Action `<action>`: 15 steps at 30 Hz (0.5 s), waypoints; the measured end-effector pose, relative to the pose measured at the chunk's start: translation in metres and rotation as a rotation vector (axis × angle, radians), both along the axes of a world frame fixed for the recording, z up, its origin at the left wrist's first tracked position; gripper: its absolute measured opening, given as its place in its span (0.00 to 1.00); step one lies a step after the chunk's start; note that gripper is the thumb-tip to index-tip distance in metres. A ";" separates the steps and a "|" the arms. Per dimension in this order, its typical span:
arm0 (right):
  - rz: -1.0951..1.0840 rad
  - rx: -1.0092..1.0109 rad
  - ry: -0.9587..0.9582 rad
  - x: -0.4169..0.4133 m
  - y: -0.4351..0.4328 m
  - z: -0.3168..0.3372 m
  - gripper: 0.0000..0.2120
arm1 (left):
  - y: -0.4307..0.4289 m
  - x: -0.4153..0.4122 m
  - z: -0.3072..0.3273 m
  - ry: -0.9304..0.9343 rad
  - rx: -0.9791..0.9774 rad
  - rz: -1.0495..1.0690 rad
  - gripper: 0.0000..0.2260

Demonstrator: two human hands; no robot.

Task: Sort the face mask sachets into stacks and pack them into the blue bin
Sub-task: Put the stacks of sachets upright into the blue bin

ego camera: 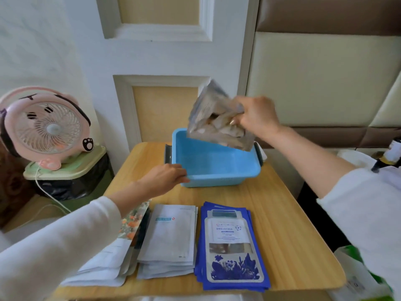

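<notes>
Surface (282, 224): small, light wood. The blue bin (217, 178) stands at far ctr, w/ a dark handle at each end.

Right hand (257, 118) is clamped on a crumpled bundle of grey sachets (214, 120), held in the air over the bin's far-right side. The bundle covers part of the far rim. It is motion-blurred, so count and print are not readable.

Left hand (165, 178) lies w/ fingers fairly straight against the bin's near-left corner; the thumb is hidden.

Three stacks sit along the near edge, close together:
- floral stack (112, 257) at left, partly under the left sleeve
- white stack (171, 235) in the middle
- dark-blue stack (230, 246) at right, fanned unevenly

Surroundings:
- Pink fan (45, 127) stands left of the surface on a lidded waste bin (71, 183), and its white cable (50, 196) trails down.
- Bottle (390, 155) at the right edge is cut off by the frame.
- Green-and-white pack (358, 274) at lower right is blurred; contents can't be made out.
</notes>
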State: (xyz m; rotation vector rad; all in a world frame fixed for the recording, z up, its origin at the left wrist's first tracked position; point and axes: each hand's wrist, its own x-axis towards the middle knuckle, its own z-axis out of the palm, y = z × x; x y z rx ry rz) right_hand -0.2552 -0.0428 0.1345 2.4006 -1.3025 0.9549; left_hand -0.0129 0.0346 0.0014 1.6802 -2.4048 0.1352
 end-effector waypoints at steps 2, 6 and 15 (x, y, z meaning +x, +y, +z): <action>-0.009 -0.025 0.249 0.019 0.001 -0.019 0.11 | 0.004 0.000 -0.005 0.015 -0.034 -0.013 0.18; -0.024 0.089 0.554 0.040 -0.001 -0.084 0.12 | 0.004 -0.003 -0.005 0.063 -0.109 0.019 0.19; 0.219 0.987 0.313 0.024 -0.034 -0.114 0.21 | 0.006 -0.003 -0.003 0.027 -0.050 0.016 0.17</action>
